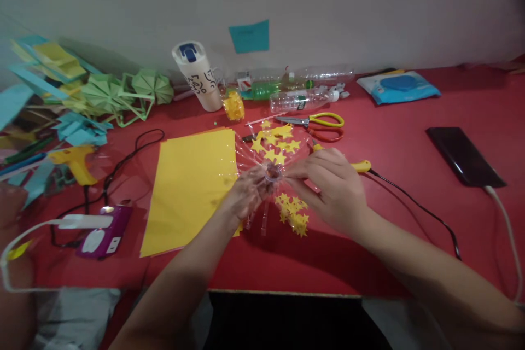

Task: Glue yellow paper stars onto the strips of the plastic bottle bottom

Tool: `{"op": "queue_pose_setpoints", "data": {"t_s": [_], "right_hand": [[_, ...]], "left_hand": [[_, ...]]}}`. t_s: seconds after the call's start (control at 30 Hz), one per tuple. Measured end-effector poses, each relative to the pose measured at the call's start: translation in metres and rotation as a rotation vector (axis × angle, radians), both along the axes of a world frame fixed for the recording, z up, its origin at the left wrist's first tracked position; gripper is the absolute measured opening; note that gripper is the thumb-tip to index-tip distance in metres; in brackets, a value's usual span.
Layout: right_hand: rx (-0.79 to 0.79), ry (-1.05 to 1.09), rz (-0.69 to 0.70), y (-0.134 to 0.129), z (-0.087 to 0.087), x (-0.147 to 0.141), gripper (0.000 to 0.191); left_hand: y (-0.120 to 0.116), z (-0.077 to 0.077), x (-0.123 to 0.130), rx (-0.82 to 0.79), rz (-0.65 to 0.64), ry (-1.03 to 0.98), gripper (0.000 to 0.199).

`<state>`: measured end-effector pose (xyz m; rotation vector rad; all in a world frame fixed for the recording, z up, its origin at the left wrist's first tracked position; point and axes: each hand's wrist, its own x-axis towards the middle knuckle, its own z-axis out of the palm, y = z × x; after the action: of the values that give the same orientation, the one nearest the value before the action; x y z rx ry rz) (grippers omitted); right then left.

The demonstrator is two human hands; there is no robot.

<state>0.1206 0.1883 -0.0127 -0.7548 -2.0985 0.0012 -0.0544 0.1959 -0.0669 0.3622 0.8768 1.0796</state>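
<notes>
My left hand [248, 192] is closed around a clear plastic bottle piece [273, 173], cut into long strips that fan outward, with its round opening facing up. On the right, my right hand [328, 186] pinches at the edge of this piece, its thumb and fingertips close together; it seems to have hold of one strip. Yellow paper stars [281, 147] show among and behind the strips. More yellow stars [293, 210] lie in a cluster below the hands. A stack of yellow paper [191, 191] lies beside my left hand.
Scissors [318, 123], plastic bottles [299, 99] and a white tumbler [199, 79] stand or lie at the back. A yellow-handled corded tool [361, 166] is by my right hand. Left are a glue gun [76, 163] and purple power strip [104, 232]; right, a phone [463, 156] and wipes pack [397, 87].
</notes>
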Motion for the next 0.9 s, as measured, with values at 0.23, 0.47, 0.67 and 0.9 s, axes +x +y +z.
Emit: {"op": "queue_pose_setpoints", "data": {"t_s": [0.23, 0.47, 0.67, 0.9], "right_hand": [[-0.154, 0.091, 0.042, -0.004, -0.003, -0.005, 0.012], [-0.211, 0.198, 0.025, -0.009, -0.005, -0.006, 0.021], [-0.168, 0.198, -0.004, -0.011, -0.006, -0.005, 0.037], [-0.082, 0.149, 0.002, -0.009, -0.003, -0.006, 0.024]], "left_hand": [[-0.001, -0.005, 0.002, 0.033, -0.006, -0.001, 0.013], [-0.003, -0.005, 0.004, 0.029, -0.043, -0.029, 0.012], [-0.003, -0.001, 0.005, 0.031, -0.045, -0.024, 0.008], [-0.002, -0.006, 0.004, 0.029, -0.048, -0.051, 0.012]]}}
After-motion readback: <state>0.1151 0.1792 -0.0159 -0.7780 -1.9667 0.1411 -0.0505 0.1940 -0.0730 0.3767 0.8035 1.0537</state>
